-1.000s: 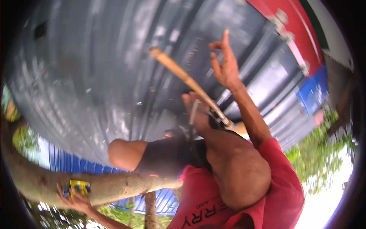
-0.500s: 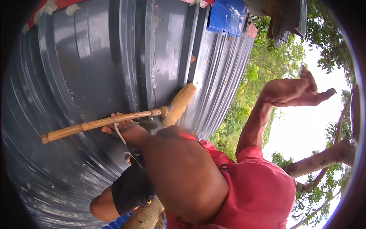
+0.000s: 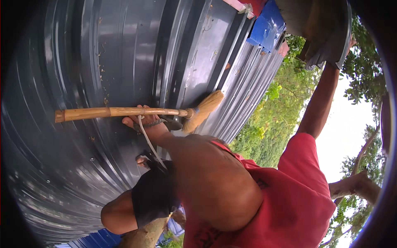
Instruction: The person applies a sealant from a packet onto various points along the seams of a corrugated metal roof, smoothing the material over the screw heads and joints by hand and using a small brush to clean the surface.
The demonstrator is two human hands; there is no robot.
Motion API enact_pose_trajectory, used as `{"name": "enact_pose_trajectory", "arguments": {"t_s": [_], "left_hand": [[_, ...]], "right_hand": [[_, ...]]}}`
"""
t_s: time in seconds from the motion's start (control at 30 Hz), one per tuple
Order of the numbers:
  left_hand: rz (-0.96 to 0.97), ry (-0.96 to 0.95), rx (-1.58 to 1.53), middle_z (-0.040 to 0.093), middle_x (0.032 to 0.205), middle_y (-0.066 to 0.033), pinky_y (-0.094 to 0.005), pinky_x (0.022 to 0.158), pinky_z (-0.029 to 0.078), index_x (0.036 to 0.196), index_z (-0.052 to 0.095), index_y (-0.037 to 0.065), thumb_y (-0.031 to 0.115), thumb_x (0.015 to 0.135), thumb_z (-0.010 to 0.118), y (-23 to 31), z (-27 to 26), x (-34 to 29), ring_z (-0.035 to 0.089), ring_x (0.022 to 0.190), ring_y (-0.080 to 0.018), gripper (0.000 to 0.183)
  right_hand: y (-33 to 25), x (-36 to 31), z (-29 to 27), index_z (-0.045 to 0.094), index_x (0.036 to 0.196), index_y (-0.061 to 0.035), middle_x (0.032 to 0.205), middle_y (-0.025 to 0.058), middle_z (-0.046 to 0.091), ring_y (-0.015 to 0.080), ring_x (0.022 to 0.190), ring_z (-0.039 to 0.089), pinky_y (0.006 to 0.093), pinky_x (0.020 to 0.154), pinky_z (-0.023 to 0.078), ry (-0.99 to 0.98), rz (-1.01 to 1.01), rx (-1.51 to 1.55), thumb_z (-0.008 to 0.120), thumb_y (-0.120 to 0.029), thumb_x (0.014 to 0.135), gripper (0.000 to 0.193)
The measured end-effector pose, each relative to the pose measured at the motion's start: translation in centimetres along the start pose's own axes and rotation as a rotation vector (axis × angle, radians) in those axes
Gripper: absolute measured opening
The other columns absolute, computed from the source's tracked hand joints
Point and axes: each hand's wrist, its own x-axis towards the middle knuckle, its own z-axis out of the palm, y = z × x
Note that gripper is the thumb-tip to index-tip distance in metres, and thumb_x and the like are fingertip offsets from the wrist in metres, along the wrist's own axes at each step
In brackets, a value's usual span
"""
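My left hand (image 3: pixel 147 126) is closed round the bamboo handle of a short straw broom (image 3: pixel 124 111). The fan of bristles (image 3: pixel 206 109) lies towards the right and rests against the dark ribbed metal sheeting (image 3: pixel 128 74). A pale cord (image 3: pixel 147 138) hangs from the handle by my fingers, and a braided band circles my wrist. Beside the wrist is a dark rounded thing I cannot make out. My right arm (image 3: pixel 320 103) stretches up to a dark overhanging sheet (image 3: pixel 322 37). Only a sliver of my right hand (image 3: pixel 352 43) shows past the sheet's edge; its grip is hidden.
Small dry bits (image 3: pixel 103 78) lie along the sheeting's ribs. A blue folded sheet (image 3: pixel 268 27) sits by the overhang. My bent knee (image 3: pixel 115 211) is at lower left, near a tree trunk (image 3: pixel 144 235). A thick branch (image 3: pixel 355 186) and foliage stand at the right.
My right hand, open in the air before, has risen to the overhanging sheet and is mostly hidden by it. The broom, still in my left hand, has turned closer to level.
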Motion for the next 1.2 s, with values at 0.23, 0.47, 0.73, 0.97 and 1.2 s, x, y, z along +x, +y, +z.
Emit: {"name": "enact_pose_trajectory", "arguments": {"t_s": [0.23,0.47,0.73,0.97,1.2], "left_hand": [[0.039,-0.321,-0.244,0.072,0.1,-0.0092,-0.0468,0.083,0.052,0.099,0.074,0.008,0.053,0.098,0.062,-19.6,7.7,-9.1,0.068,0.091,-0.0317,0.046],[0.046,-0.413,-0.218,0.074,0.106,-0.0088,-0.0473,0.092,0.051,0.102,0.077,0.007,0.046,0.104,0.058,-18.4,7.5,-10.7,0.069,0.099,-0.0318,0.043],[0.097,-0.411,-0.16,0.076,0.113,-0.0075,-0.045,0.103,0.05,0.106,0.079,0.005,0.04,0.11,0.051,-16.1,8.1,-7.7,0.069,0.109,-0.0293,0.045],[0.077,-0.396,-0.081,0.075,0.116,-0.0068,-0.0419,0.106,0.048,0.108,0.079,0.007,0.042,0.111,0.048,-17.3,9.6,-8.8,0.068,0.11,-0.0263,0.047],[0.175,-0.479,-0.088,0.072,0.113,-0.0117,-0.0449,0.108,0.045,0.115,0.075,0.007,0.046,0.11,0.045,-16.7,9.9,-7.7,0.064,0.114,-0.0304,0.049]], "right_hand": [[-0.3,1.2,-1.9,0.029,0.162,-0.0005,0.121,0.0184,0.053,0.0327,0.112,0.048,0.0477,0.102,0.039,0.049,-0.015,0.063,0.053,-0.018,0.099,0.07],[-2.7,2.0,-3.2,0.027,0.163,-0.0023,0.13,0.0214,0.051,0.0364,0.12,0.047,0.0499,0.106,0.037,0.008,-0.077,0.162,0.05,-0.024,0.102,0.069],[-5.0,2.6,-5.5,0.026,0.164,-0.0043,0.14,0.0249,0.05,0.0407,0.129,0.046,0.0525,0.111,0.035,0.037,-0.056,0.3,0.048,-0.031,0.105,0.069],[-8.8,0.7,-5.9,0.025,0.164,-0.0061,0.148,0.0279,0.048,0.0444,0.136,0.045,0.0548,0.115,0.033,0.075,-0.029,0.446,0.046,-0.037,0.107,0.068],[-9.5,0.4,-8.9,0.028,0.161,0.0018,0.148,0.0265,0.047,0.042,0.133,0.045,0.0527,0.113,0.032,0.083,-0.004,0.636,0.048,-0.031,0.105,0.068]]}}
